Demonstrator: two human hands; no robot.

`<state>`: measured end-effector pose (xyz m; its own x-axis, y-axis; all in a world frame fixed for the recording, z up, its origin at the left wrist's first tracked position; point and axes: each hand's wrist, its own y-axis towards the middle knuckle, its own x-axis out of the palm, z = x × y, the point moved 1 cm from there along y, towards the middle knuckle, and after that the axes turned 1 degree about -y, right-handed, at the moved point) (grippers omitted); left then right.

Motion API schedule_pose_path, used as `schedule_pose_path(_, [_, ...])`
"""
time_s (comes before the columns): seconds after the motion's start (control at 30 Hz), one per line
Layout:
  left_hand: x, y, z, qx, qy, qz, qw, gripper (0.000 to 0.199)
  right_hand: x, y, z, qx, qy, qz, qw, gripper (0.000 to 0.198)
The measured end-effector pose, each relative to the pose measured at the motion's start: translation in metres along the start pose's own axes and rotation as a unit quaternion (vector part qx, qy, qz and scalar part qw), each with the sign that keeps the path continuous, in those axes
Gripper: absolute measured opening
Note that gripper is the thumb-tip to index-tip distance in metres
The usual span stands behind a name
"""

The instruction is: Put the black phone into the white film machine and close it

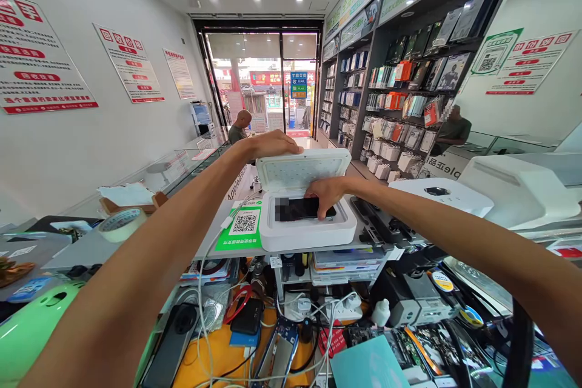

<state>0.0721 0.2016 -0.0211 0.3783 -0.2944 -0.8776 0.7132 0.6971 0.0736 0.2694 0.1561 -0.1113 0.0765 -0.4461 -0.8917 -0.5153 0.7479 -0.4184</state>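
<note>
A white box-shaped machine [307, 235] stands on a raised shelf with its hinged lid [300, 171] lifted. My left hand [273, 143] rests flat on the lid's top edge and holds it up. My right hand [325, 193] reaches into the machine's tray, fingers on a dark phone [296, 208] lying flat inside it.
A green QR-code sign [240, 228] lies left of the machine. A tape roll [120, 222] sits on the glass counter at left. Cables, chargers and tools crowd the bench below [282, 327]. Another white device [439, 194] stands to the right. A person [239, 127] sits near the door.
</note>
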Motion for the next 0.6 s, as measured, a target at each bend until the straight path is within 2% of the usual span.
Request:
schedule_pose_path(0.3, [-0.005, 0.007, -0.004, -0.016, -0.009, 0.003, 1.0, 0.037, -0.015, 0.001, 0.005, 0.004, 0.058, -0.042, 0.997, 0.036])
schedule_pose_path(0.6, [-0.006, 0.008, -0.003, -0.063, -0.021, 0.012, 0.998, 0.038, -0.018, 0.0, 0.016, -0.004, 0.119, -0.049, 0.992, 0.037])
